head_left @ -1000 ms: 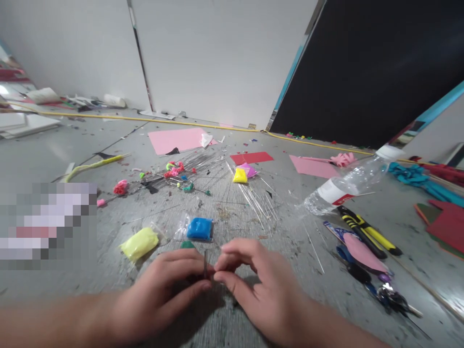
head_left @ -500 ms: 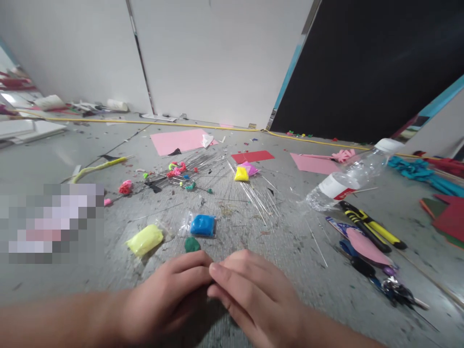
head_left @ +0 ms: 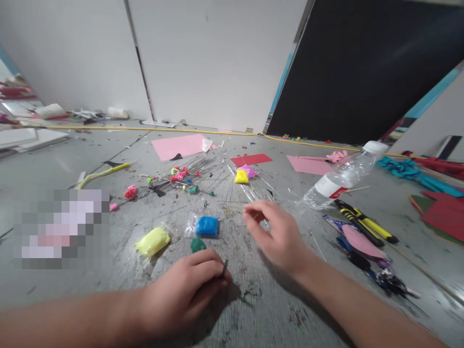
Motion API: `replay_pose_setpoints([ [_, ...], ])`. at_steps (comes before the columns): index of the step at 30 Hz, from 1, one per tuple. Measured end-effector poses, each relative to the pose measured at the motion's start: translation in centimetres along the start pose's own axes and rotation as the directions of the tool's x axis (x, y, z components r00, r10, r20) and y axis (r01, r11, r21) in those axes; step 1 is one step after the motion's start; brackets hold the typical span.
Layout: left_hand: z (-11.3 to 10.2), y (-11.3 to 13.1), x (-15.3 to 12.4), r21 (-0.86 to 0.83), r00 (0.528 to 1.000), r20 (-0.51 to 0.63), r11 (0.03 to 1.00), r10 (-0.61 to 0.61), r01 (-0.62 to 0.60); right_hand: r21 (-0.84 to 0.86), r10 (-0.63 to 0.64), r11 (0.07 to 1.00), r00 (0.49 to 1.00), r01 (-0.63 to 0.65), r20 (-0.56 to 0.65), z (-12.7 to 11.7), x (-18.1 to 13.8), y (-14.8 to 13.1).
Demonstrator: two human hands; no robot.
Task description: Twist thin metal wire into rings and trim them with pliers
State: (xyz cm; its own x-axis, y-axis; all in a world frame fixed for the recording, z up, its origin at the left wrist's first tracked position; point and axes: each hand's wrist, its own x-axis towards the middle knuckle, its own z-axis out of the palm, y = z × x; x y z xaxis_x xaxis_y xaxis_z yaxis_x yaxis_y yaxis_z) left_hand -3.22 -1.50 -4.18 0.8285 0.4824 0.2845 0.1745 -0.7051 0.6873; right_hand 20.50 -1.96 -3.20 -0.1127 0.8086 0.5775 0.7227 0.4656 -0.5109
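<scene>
Head: left hand (head_left: 181, 295) fingers pinch dark rod (head_left: 224, 267); right hand (head_left: 281, 237) fingers spread; bottle label (head_left: 329, 186) unreadable.

Blue clay pkt (head_left: 207, 225), yellow clay pkt (head_left: 152, 241), pink paper (head_left: 179, 145).

Two bare hands, held apart.
Left hand (head_left: 184, 290) lies low, knuckles up, fingers curled and pinched to the thumb, forearm entering from the left. Right hand (head_left: 281, 237) hovers further forward, fingers loosely spread, forearm slanting from lower right.
</scene>
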Motion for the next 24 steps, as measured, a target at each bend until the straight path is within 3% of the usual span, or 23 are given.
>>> replay_pose_setpoints([
  [1,0.0,0.0,0.0,-0.007,1.0,-0.005,1.0,0.006,-0.007,-0.188,0.105,0.979,0.989,-0.084,0.104,0.0,1.2,0.9],
  [2,-0.1,0.0,0.0,-0.012,1.0,-0.016,1.0,0.015,-0.015,-0.376,0.217,0.919,0.947,-0.117,0.237,0.0,2.4,1.6],
  [7,-0.2,-0.2,0.0,-0.026,0.995,-0.08,0.998,0.061,-0.064,-0.546,0.333,0.837,0.823,-0.034,0.46,1.3,7.1,3.5],
  [19,-0.4,-0.1,0.3,-0.033,0.994,-0.097,0.998,-0.053,0.05,-0.655,0.473,0.743,0.583,0.14,0.661,1.7,9.0,1.8],
  [24,-0.6,0.0,0.4,-0.019,0.994,-0.099,0.999,-0.052,0.051,-0.613,0.473,0.783,0.538,0.108,0.698,1.5,9.0,1.5],
])
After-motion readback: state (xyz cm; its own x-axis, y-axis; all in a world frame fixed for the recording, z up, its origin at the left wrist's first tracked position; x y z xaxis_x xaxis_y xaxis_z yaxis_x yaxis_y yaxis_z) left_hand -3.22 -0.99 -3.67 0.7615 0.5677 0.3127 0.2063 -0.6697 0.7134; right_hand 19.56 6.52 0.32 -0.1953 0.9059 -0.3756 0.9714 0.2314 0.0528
